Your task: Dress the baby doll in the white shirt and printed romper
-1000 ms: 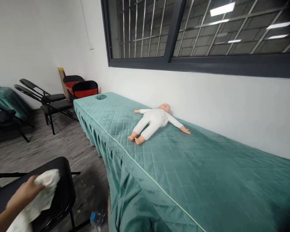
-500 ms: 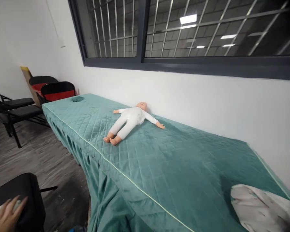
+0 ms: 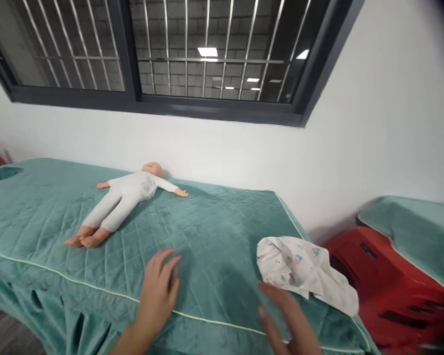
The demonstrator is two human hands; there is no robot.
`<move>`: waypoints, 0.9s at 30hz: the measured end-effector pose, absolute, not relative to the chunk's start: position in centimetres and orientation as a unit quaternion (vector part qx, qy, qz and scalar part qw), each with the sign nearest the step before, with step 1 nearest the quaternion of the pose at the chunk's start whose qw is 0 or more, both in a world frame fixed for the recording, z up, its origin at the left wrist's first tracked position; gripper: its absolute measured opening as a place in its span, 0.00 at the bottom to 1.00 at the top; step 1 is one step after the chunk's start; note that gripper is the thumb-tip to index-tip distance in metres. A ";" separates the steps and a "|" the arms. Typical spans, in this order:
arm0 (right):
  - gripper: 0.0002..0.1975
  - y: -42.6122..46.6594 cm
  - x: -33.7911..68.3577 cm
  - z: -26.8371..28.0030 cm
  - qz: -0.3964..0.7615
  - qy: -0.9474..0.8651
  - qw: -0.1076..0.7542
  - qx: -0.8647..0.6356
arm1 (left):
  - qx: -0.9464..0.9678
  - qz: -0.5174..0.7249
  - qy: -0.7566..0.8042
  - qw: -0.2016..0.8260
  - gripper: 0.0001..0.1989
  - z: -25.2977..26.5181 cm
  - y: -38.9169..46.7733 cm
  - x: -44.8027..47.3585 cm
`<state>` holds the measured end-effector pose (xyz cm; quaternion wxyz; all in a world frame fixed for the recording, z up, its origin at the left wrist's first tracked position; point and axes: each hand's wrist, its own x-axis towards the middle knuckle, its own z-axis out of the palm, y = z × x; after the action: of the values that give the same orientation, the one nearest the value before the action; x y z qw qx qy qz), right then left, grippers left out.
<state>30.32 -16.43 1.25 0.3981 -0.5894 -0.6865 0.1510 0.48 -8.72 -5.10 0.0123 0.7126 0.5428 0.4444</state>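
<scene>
My left hand (image 3: 158,291) is over the near edge of the bed, fingers apart and holding nothing. At the bottom right, my right hand (image 3: 286,320) is just short of a crumpled white cloth (image 3: 299,264) with a small coloured print; its thumb and fingers are spread, with nothing between them. The cloth lies loosely bunched near the bed's right end. A baby doll (image 3: 128,192) in a white suit rests on its back to the left, head towards the wall, arms spread and feet bare. Neither hand touches the doll.
The bed has a green quilted cover (image 3: 214,227) with pale piping and stands against a white wall. A face hole (image 3: 3,173) is at its left end. Red plastic stools (image 3: 385,281) and another green cover (image 3: 414,222) are at right. A barred window (image 3: 207,54) is above.
The view has swung right, bringing the whole cloth and the red stools into sight. My hands now reach over the bed; earlier one hand was low at the left by a black chair.
</scene>
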 end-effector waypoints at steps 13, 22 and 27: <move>0.17 -8.9 43.0 0.4 -0.127 -0.699 0.229 -0.665 | 0.817 0.332 0.380 0.279 0.24 -0.7 -2.9 16.6; 0.13 -4.1 34.5 8.9 0.120 -0.665 0.385 -0.629 | 0.747 0.405 0.397 0.348 0.26 -1.0 -3.0 16.4; 0.12 -2.1 29.5 12.3 0.193 -0.692 0.426 -0.550 | 0.582 0.548 0.361 0.480 0.27 -1.7 -2.3 15.6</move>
<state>29.48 -2.09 12.32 0.4257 -0.5497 -0.6923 0.1934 15.60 -2.33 -1.73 0.4802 0.5817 0.3610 0.5484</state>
